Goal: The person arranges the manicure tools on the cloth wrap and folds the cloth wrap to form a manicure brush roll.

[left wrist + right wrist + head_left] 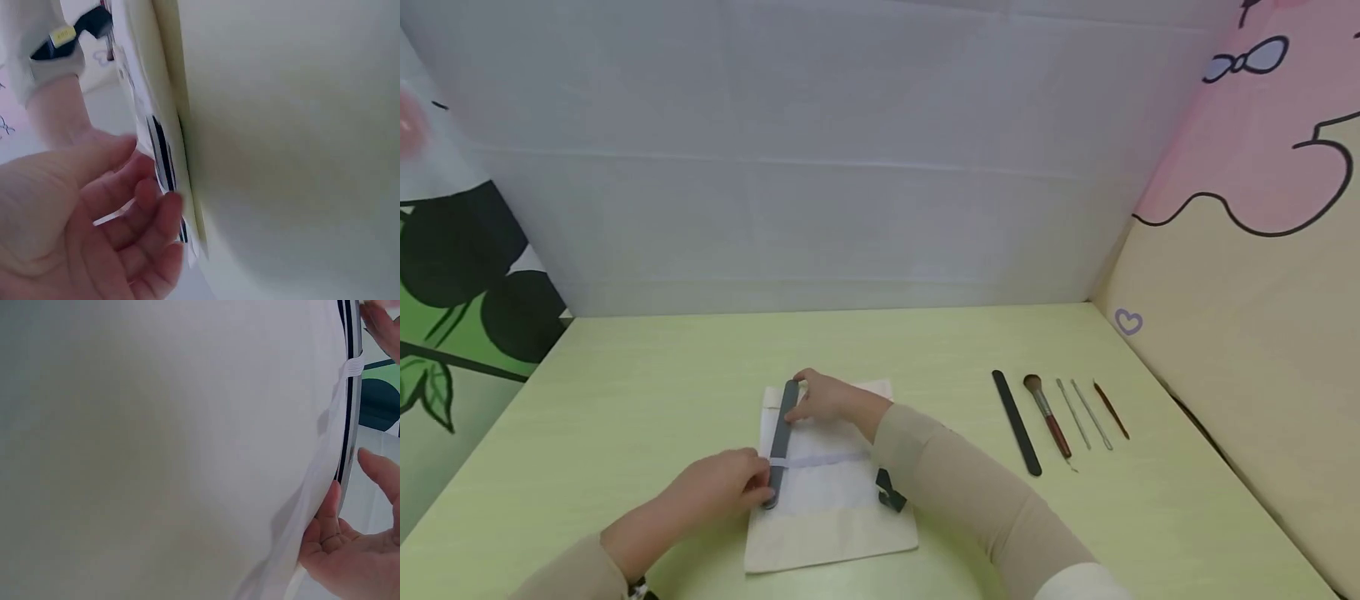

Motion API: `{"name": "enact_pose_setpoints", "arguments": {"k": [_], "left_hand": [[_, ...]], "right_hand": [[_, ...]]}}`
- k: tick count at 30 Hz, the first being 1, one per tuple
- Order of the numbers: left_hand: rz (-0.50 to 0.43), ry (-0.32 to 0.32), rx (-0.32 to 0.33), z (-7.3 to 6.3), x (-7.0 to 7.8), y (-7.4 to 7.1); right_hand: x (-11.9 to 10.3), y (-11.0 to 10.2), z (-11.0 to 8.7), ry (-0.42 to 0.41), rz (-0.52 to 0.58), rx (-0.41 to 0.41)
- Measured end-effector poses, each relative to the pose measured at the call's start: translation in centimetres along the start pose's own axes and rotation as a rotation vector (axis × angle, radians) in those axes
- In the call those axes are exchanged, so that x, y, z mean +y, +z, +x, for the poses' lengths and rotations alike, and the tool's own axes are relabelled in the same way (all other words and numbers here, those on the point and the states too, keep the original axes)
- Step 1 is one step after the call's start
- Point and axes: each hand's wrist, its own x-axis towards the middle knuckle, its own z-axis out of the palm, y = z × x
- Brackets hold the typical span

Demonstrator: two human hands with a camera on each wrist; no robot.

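Note:
A long grey nail file (782, 433) lies along the left side of a white and cream cloth pouch (831, 533). The pouch's white elastic band (826, 461) passes over the file; the right wrist view shows the band's loop (355, 366) around it. My right hand (827, 398) holds the file's far part, thumb on one side and fingers on the other. At the near end, my left hand (718, 487) has its fingers loosely bent against the file's left edge. In the left wrist view, that hand's thumb and fingertips stand apart beside the file (162, 153).
To the right on the pale yellow-green table (940, 350) lie a black file (1017, 423), a brush with a red-brown handle (1047, 415), two thin metal tools (1092, 414) and a thin brown stick (1111, 410). Grey-white sheeting (820, 225) stands behind the table.

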Motion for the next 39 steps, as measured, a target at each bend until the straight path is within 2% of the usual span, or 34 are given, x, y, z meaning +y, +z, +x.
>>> {"name": "enact_pose_setpoints", "arguments": {"k": [3,6,14,19,28,39], "left_hand": [[-0.022,0.051,-0.04,-1.2,0.6,0.3],[-0.018,0.082,-0.008,-1.9,0.7,0.6],[-0.091,0.14,-0.009,-2.1,0.7,1.0],[-0.079,0.151,0.039,-2.1,0.7,1.0],[-0.076,0.164,0.046,-2.3,0.5,0.9],[-0.016,0.101,0.051,-2.3,0.7,1.1]], "right_hand": [[-0.2,-0.1,-0.3,0.014,0.005,0.017],[-0.3,-0.1,-0.3,0.016,-0.005,0.033],[0.1,0.1,0.3,0.01,-0.038,0.049],[0.0,0.1,0.3,-0.014,-0.052,0.028],[-0.3,0.0,-0.1,-0.032,-0.079,-0.015],[-0.1,-0.1,0.0,-0.069,-0.093,-0.04]]}}
